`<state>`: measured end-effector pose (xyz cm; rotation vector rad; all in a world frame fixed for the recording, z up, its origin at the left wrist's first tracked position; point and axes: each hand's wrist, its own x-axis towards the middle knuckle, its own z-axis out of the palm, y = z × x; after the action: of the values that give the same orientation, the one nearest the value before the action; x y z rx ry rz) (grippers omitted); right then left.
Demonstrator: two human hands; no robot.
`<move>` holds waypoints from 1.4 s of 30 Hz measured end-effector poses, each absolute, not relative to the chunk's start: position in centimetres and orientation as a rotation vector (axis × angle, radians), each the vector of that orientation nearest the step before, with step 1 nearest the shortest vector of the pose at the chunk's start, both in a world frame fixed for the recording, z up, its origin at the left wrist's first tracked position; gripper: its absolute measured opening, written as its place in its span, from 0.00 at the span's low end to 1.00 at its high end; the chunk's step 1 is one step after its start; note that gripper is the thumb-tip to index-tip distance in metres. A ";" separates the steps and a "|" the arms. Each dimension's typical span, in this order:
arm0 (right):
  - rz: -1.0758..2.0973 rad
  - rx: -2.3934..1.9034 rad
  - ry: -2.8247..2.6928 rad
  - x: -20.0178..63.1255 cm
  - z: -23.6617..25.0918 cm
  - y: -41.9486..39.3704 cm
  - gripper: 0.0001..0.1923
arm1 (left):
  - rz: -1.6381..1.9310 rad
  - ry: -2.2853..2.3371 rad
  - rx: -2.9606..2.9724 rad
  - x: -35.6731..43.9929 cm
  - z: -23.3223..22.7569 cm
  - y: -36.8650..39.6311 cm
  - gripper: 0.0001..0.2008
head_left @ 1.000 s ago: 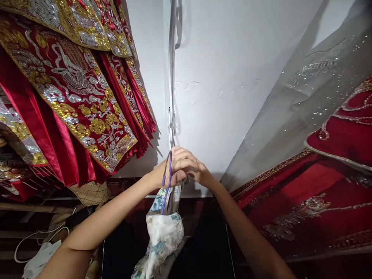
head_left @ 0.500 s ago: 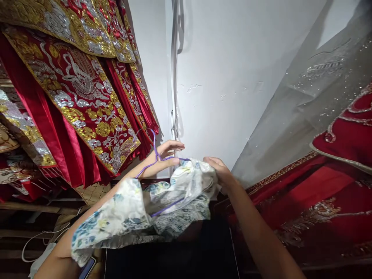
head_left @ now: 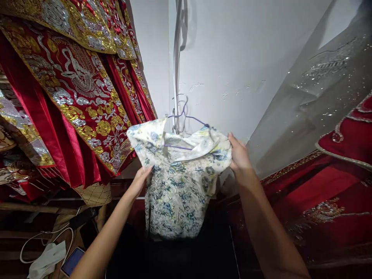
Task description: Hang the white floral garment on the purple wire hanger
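A white short-sleeved blouse (head_left: 177, 197) with a blue and yellow floral print hangs in front of me on a purple wire hanger (head_left: 194, 117). The hanger's hook points up, close to the wall; whether it is hooked on anything I cannot tell. My left hand (head_left: 139, 181) pinches the blouse's side just below the left sleeve. My right hand (head_left: 238, 153) grips the edge of the right sleeve, the thumb on top. Through the neckline the hanger's lower bar shows.
Red garments with gold and silver embroidery (head_left: 87, 93) hang at left. A sheer sequined fabric (head_left: 314, 89) and red beaded garments (head_left: 322, 186) are at right. A phone (head_left: 72, 260), a white cable (head_left: 23, 252) and white tissue (head_left: 48, 259) lie at lower left. Behind is a white wall (head_left: 226, 50).
The blouse has gone from bunched and tilted to spread upright, its hanger higher and further right. My left hand has come out from behind the hanger to the blouse's side.
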<state>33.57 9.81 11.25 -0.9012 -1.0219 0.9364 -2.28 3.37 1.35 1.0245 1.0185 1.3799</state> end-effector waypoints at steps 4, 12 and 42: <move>1.040 -0.916 -0.981 31.4 9.7 8.2 0.22 | 1.595 1.155 0.947 -0.7 -1.2 2.4 0.26; 0.612 -1.150 -0.863 32.7 4.1 4.6 0.21 | 1.528 1.203 0.776 0.1 -4.7 -1.6 0.25; 1.440 -1.070 -1.610 19.7 -2.4 -3.4 0.16 | 1.291 0.999 0.735 5.2 -1.7 -8.5 0.26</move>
<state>19.69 -3.35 -2.40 -1.0700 -1.6101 1.4404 5.17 -8.55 -1.74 0.7354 0.9992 1.2915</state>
